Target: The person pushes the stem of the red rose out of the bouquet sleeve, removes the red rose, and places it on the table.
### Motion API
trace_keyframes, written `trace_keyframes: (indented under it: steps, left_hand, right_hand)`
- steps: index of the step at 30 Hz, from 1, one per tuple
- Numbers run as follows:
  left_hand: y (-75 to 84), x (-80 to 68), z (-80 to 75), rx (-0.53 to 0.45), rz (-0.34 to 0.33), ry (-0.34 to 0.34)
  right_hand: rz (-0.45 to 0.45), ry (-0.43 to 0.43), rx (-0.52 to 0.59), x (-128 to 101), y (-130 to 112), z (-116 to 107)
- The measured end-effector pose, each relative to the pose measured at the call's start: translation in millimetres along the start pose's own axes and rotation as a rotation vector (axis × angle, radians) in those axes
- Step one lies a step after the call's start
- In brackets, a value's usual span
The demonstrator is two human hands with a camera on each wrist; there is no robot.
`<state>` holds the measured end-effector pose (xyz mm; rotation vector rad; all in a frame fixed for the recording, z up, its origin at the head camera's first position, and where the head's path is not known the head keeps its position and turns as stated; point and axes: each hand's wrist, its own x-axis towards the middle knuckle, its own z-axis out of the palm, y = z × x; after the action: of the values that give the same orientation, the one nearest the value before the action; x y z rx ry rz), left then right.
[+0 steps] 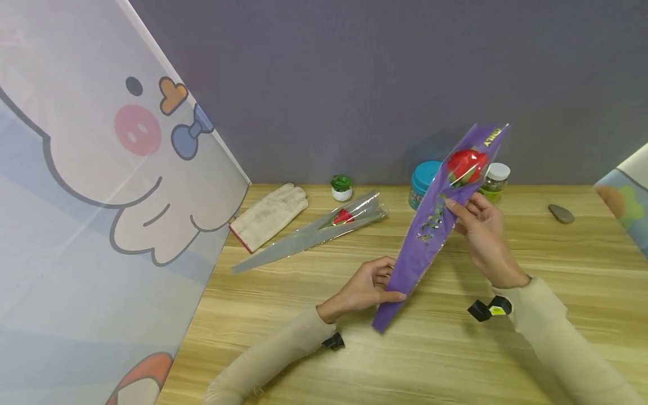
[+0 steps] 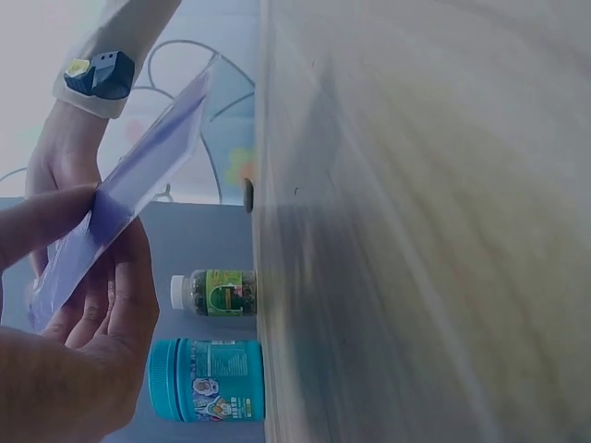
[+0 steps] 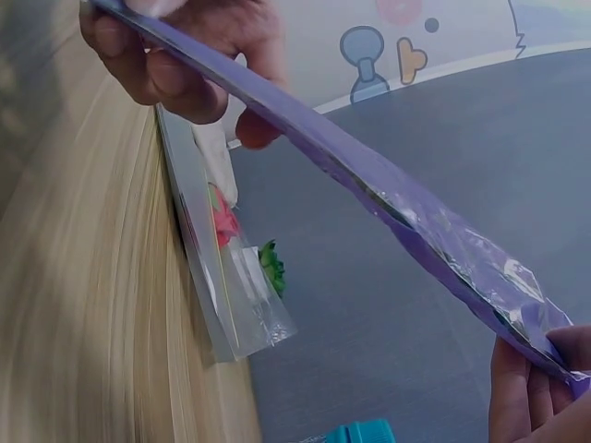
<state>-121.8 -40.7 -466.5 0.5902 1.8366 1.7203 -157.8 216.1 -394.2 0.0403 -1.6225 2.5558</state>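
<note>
Wood-grain tabletop (image 1: 283,287) met a grey wall (image 1: 314,84); above the tabletop, a purple-wrapped rose (image 1: 417,250) was held at a tilt, its red bloom (image 1: 466,166) at the upper end; the left hand (image 1: 361,287) pinched the narrow lower end between thumb and fingers; the right hand (image 1: 483,233) pinched one edge below the bloom; a grey-wrapped rose (image 1: 304,239) lay beside an off-white glove (image 1: 273,216).

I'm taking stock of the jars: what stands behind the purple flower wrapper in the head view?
Behind the purple wrapper, a turquoise jar partly shows, its right side covered; a white-lidded jar shows by the wrapper's right edge. Anything wholly covered cannot be seen.
</note>
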Motion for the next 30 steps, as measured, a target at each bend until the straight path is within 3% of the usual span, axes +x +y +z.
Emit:
trace_keyframes:
  steps: [12, 19, 30]
  left_hand:
    - [3.0, 0.3, 0.6, -0.014, 0.023, -0.002]
    - [0.7, 0.3, 1.2, -0.046, 0.022, 0.011]
    - [-3.8, 1.3, 0.0, -0.049, 0.017, 0.017]
  right_hand:
    - [0.015, 0.009, -0.01, 3.1, -0.6, -2.2]
    - [0.019, 0.02, -0.071, 3.4, 0.4, -4.4]
    - [0.003, -0.023, -0.107, 1.0, 4.9, -4.2]
